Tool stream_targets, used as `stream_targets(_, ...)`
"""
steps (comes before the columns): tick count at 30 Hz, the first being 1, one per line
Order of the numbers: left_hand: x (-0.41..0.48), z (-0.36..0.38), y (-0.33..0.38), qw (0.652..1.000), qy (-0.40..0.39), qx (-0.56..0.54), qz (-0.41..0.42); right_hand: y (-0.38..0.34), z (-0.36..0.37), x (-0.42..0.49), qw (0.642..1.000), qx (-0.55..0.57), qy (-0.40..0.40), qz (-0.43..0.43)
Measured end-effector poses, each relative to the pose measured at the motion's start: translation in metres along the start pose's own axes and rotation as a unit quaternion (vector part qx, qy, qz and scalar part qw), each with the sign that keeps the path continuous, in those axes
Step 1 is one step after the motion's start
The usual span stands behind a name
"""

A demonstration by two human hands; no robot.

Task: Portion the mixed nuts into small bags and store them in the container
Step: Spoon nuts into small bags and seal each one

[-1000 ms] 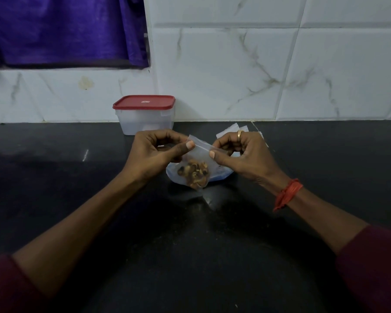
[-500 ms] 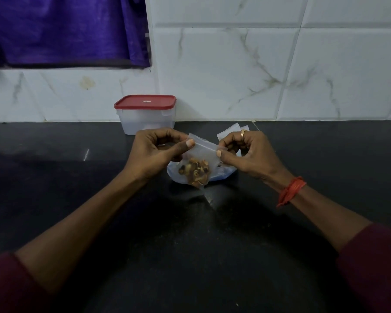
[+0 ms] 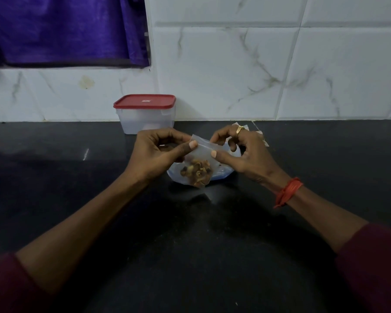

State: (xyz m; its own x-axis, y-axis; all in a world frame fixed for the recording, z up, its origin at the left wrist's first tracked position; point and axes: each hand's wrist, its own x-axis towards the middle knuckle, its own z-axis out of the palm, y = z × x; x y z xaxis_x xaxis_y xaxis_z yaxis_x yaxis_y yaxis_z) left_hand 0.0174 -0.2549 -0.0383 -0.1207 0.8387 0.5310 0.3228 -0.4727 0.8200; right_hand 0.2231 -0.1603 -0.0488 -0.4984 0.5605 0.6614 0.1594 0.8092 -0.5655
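1. Step now, prob.: sealing a filled small bag (image 3: 202,152). Mixed nuts (image 3: 196,173) sit in its bottom, held just above surface (image 3: 190,245).
2. Grip: left hand (image 3: 158,154) pinches bag's top edge w/ thumb + finger; right hand (image 3: 242,158) same at other end.
3. Next: press strip shut end to end. Red-lidded container (image 3: 145,118) at back is closed, so lid must come off first.

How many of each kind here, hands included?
Hands: 2 (left hand, right hand, both pinching the small bag)
Small bag, with nuts: 1
Big bag: 1
Container: 1
Spare bags: count hidden behind the right hand
Total: 5, plus the spare bags
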Motion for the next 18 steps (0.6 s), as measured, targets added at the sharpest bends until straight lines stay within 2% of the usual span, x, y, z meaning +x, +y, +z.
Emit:
stream_targets(8,-0.003,0.005,0.003,0.999,-0.038,0.011,0.032,-0.009,0.012,-0.001,0.999,0.039,0.024,-0.007)
stream_targets(18,-0.004,0.003,0.002,0.998,-0.052,0.035,0.033,-0.012,0.012,0.003,1.000,0.003,0.000,-0.006)
